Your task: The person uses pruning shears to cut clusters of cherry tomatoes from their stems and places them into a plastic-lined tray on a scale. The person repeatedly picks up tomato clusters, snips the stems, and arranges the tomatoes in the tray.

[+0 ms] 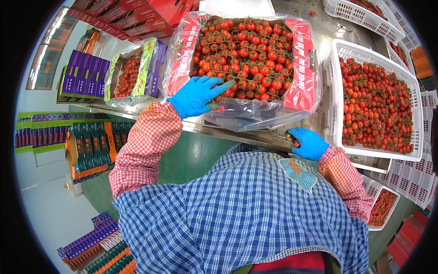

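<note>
In a blue glove, my left hand (198,96) lies with spread fingers over the near left corner of a red cardboard box (301,68). Its fingertips touch the vine cherry tomatoes (246,58) that fill the box. A clear plastic liner (253,118) covers the box walls and hangs over the near side. My right hand (308,143), also gloved in blue, is closed around a small metal hand tool (291,137), which looks like snips. That hand is beside the table's front edge, right of the box; the fingers partly hide the tool.
A white plastic crate (376,156) of vine tomatoes stands at right, with another crate (368,20) behind it. Left of the red box sits a smaller purple-and-green carton (145,68) of tomatoes. Folded red cartons (130,17) are stacked at the back left. A dark device (226,122) shows through the liner.
</note>
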Action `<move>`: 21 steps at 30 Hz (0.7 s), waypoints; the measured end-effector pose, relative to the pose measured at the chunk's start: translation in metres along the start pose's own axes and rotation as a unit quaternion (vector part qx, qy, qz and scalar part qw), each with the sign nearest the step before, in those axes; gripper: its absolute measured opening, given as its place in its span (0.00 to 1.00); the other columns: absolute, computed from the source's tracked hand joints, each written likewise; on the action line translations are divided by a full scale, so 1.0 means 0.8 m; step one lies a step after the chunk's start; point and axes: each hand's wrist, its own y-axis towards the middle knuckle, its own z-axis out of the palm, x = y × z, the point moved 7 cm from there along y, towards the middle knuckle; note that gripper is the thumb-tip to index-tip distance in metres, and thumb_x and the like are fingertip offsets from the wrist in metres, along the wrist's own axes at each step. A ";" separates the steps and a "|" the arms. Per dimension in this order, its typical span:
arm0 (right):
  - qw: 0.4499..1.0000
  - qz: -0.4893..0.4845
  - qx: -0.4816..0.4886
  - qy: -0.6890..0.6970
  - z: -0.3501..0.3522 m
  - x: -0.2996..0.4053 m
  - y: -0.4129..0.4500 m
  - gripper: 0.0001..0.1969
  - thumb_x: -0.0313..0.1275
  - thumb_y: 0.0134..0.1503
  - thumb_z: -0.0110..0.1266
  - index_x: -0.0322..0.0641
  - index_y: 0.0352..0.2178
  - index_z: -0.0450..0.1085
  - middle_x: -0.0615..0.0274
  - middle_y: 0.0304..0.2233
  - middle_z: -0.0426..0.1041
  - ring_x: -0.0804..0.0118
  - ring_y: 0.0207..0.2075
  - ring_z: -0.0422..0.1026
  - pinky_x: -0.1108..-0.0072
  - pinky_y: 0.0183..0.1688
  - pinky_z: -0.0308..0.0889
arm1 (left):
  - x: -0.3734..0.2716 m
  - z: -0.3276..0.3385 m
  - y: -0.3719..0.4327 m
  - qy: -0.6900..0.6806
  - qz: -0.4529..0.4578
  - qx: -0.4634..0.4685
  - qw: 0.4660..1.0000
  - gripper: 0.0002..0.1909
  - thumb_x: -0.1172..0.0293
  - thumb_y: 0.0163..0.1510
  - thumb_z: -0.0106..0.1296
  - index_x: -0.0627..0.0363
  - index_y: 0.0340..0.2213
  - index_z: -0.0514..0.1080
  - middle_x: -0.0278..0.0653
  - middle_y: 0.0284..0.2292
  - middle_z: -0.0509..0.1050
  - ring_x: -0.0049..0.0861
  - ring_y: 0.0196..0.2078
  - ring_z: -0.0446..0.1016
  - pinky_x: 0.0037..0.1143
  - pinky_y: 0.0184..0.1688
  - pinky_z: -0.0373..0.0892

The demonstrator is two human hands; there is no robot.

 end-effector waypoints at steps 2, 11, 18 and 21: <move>1.000 0.009 0.021 -0.011 0.011 -0.006 0.006 0.25 0.32 0.42 0.51 0.38 0.44 0.61 0.46 0.34 0.67 0.49 0.37 0.68 0.66 0.40 0.65 | 0.001 -0.004 0.005 -0.008 0.004 -0.004 1.000 0.39 0.63 0.47 0.52 0.54 0.57 0.46 0.45 0.47 0.61 0.41 0.45 0.63 0.33 0.46 0.62; 0.987 0.079 0.083 -0.112 0.060 -0.080 0.039 0.23 0.34 0.43 0.49 0.41 0.43 0.64 0.45 0.39 0.67 0.47 0.38 0.68 0.65 0.39 0.66 | 0.023 -0.008 0.007 -0.099 0.077 -0.031 0.992 0.43 0.67 0.43 0.54 0.53 0.57 0.44 0.47 0.51 0.58 0.44 0.47 0.62 0.35 0.47 0.62; 0.975 -0.081 -0.141 -0.152 0.000 0.008 0.022 0.14 0.34 0.47 0.51 0.46 0.37 0.68 0.56 0.29 0.70 0.56 0.30 0.70 0.69 0.29 0.67 | 0.014 -0.011 -0.015 -0.049 0.041 -0.214 0.975 0.34 0.62 0.35 0.59 0.48 0.48 0.63 0.41 0.48 0.63 0.40 0.47 0.63 0.35 0.48 0.60; 0.927 -0.136 -0.290 -0.196 -0.062 0.083 0.020 0.14 0.33 0.47 0.53 0.50 0.38 0.68 0.63 0.28 0.69 0.62 0.29 0.70 0.74 0.27 0.67 | 0.018 -0.005 -0.003 0.004 -0.008 -0.188 0.982 0.40 0.49 0.37 0.55 0.43 0.53 0.57 0.41 0.54 0.57 0.44 0.54 0.55 0.41 0.53 0.54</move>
